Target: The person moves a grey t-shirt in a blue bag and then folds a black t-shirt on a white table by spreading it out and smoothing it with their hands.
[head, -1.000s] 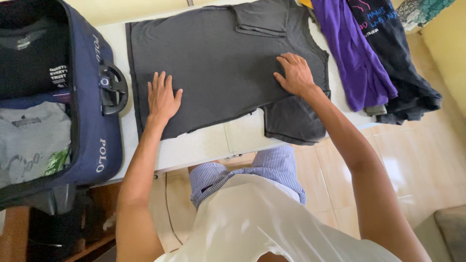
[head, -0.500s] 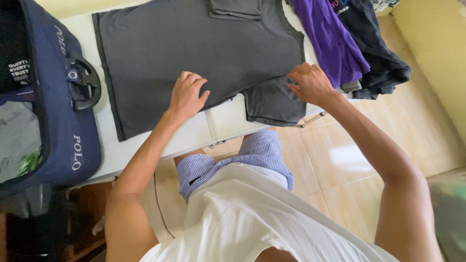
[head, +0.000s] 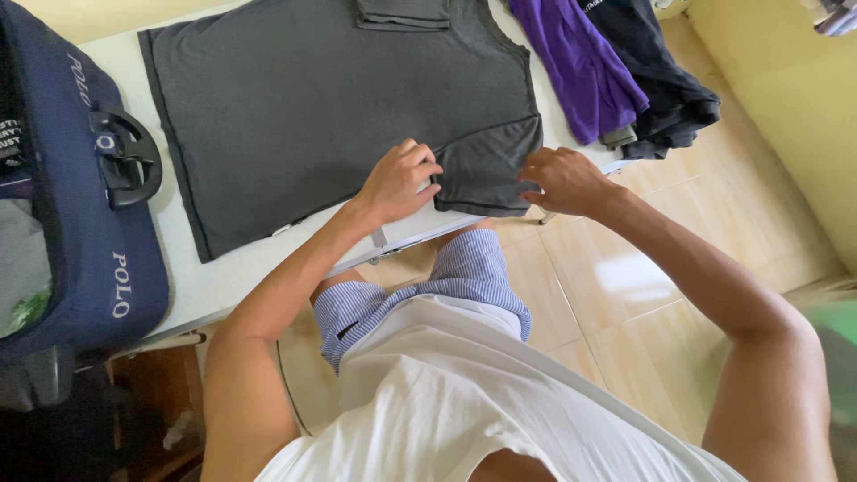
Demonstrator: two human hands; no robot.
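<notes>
Left of the dark grey T-shirt [head: 339,107], I see a navy soft suitcase [head: 107,259] lying open on the white table [head: 223,277], its black handle [head: 125,156] just beside the shirt's hem; folded clothes show inside it, though I cannot make out how many. Nothing lies across the grey shirt itself or blocks my view of it. It is spread flat on the table, hem toward the suitcase and neck away from it, with its far sleeve already folded in over the body near the top edge of the view. Its near sleeve hangs at the table's front edge. My left hand [head: 397,183] has its fingers curled together, pinching the cloth where that sleeve joins the body. My right hand [head: 558,178] is just to the right of it, fingertips bunched and gripping the sleeve's outer edge. Right of the grey shirt, near but apart from it, a purple garment [head: 576,62] lies on the table with a black garment [head: 661,80] beside it, both drooping over the table's end above the pale tiled floor [head: 625,295].
</notes>
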